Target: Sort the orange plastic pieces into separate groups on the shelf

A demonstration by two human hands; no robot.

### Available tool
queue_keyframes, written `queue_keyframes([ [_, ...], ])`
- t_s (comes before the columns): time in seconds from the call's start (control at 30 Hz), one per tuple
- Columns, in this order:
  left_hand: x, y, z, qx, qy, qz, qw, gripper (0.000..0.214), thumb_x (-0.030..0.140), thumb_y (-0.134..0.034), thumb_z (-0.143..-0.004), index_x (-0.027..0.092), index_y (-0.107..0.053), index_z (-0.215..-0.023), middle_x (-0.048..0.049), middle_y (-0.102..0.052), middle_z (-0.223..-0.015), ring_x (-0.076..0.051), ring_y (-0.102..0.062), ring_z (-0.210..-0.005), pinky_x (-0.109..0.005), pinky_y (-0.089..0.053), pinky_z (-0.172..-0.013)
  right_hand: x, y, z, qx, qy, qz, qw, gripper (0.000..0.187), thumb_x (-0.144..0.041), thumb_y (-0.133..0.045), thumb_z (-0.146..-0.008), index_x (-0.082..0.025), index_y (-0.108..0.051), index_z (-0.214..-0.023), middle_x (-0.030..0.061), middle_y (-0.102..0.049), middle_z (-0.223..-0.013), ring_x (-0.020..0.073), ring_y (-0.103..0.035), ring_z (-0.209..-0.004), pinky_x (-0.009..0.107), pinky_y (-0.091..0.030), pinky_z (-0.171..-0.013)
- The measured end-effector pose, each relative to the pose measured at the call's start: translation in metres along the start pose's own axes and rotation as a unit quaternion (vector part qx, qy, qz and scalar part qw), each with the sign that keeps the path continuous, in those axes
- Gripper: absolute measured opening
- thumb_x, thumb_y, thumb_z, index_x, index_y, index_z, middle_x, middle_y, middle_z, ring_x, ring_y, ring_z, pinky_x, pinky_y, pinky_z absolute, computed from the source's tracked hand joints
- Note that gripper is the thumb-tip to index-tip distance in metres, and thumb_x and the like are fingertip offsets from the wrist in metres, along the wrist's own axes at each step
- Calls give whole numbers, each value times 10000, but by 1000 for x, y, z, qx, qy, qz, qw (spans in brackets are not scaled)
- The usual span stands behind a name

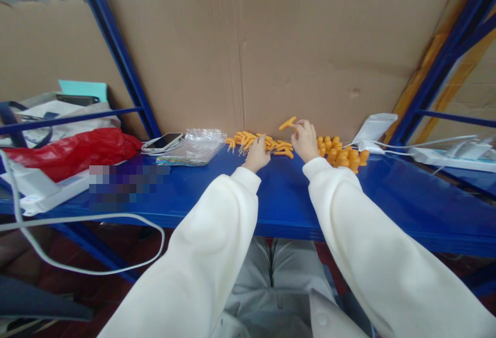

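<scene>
My right hand [305,141] is raised a little above the blue shelf, its fingers pinching one end of an orange forked figure [288,123]. Lower and to the left, my left hand [258,156] rests at a heap of similar orange pieces [241,138] with small metal chains. The left fingers are bent down into that heap, and what lies between them is hidden. Several of the heaped pieces [284,151] lie between my two hands. Right of my right hand, a group of chunky orange figures [341,153] stands close together.
A clear plastic bag pack [197,147] and a phone [166,142] lie left of the heap. Farther left are a red bag [73,152] and a white power strip [62,193] with a looping cable. Cardboard [310,54] walls the back; blue posts [120,54] frame the shelf.
</scene>
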State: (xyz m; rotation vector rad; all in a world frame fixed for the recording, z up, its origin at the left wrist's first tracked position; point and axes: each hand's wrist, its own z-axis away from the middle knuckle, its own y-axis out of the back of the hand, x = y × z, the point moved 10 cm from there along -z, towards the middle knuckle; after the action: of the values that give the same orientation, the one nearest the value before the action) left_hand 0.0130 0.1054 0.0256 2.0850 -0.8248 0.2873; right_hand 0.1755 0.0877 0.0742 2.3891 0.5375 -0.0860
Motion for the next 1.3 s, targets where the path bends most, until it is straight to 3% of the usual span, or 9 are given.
queue_keyframes([
  [0.13,5,6,-1,24,-27,21,999,660,128,-567,-849,189,-439,-1493,-199,-477,-1516,-309,-503,-1396,-508,-421,-1158,-35,4,7,-31,133,-39,990,453,-130,-415,-887,-186,-681,-1249,155,-583,-1299,305,-514,-1205,497,-412,-1061],
  [0.23,12,3,-1,-5,-52,33,998,566,139,-504,-901,206,-487,-1463,-164,-593,-1421,-288,-569,-1324,-484,-445,-1134,-55,3,19,-70,216,-68,972,389,-150,-445,-887,-202,-721,-1156,153,-598,-1272,298,-512,-1196,495,-419,-1046],
  [0.3,15,0,0,-29,-56,35,997,509,128,-489,-910,193,-536,-1412,-148,-659,-1337,-270,-624,-1245,-449,-473,-1103,-59,6,23,-72,231,-80,967,373,-153,-444,-891,-212,-734,-1117,149,-602,-1261,296,-514,-1197,503,-421,-1042],
  [0.47,13,7,0,-20,-26,16,999,427,117,-540,-888,177,-603,-1307,-111,-739,-1116,-261,-704,-1058,-426,-525,-1013,-47,9,23,-79,172,-86,978,480,-145,-454,-866,-188,-657,-1299,155,-599,-1321,302,-529,-1251,506,-408,-1087],
  [0.57,12,11,1,-11,-15,3,1000,384,112,-540,-891,168,-619,-1263,-121,-740,-1105,-263,-707,-1055,-406,-527,-999,-33,5,23,-102,114,-101,983,522,-216,-452,-911,-157,-549,-1421,160,-587,-1387,290,-540,-1295,460,-414,-1112],
  [0.7,13,10,3,-20,-16,-17,1000,375,119,-534,-895,155,-621,-1257,-154,-728,-1170,-278,-689,-1114,-405,-508,-1025,-13,-1,23,-136,35,-100,985,485,-358,-372,-1017,-116,-531,-1406,183,-599,-1412,270,-558,-1326,390,-412,-1115],
  [0.83,11,9,3,-24,-11,-34,999,402,126,-542,-885,196,-618,-1273,-131,-726,-1193,-277,-680,-1147,-422,-493,-1059,5,-9,24,-182,-50,-62,980,425,-383,-302,-1056,-168,-595,-1277,155,-723,-1208,288,-661,-1183,386,-469,-1000],
  [1.1,10,5,4,-45,3,-76,996,415,127,-529,-901,187,-607,-1304,-158,-711,-1219,-302,-661,-1203,-452,-483,-1077,1,-13,21,-177,-8,-101,979,346,-296,-365,-1011,-152,-570,-1251,147,-710,-1178,260,-671,-1044,367,-489,-915],
  [1.3,6,0,2,-50,12,-63,997,410,148,-523,-917,179,-601,-1319,-160,-714,-1228,-274,-659,-1209,-422,-485,-1081,-3,-5,16,-139,79,-109,981,341,-224,-462,-927,-157,-593,-1236,142,-654,-1185,246,-624,-1055,382,-485,-957],
])
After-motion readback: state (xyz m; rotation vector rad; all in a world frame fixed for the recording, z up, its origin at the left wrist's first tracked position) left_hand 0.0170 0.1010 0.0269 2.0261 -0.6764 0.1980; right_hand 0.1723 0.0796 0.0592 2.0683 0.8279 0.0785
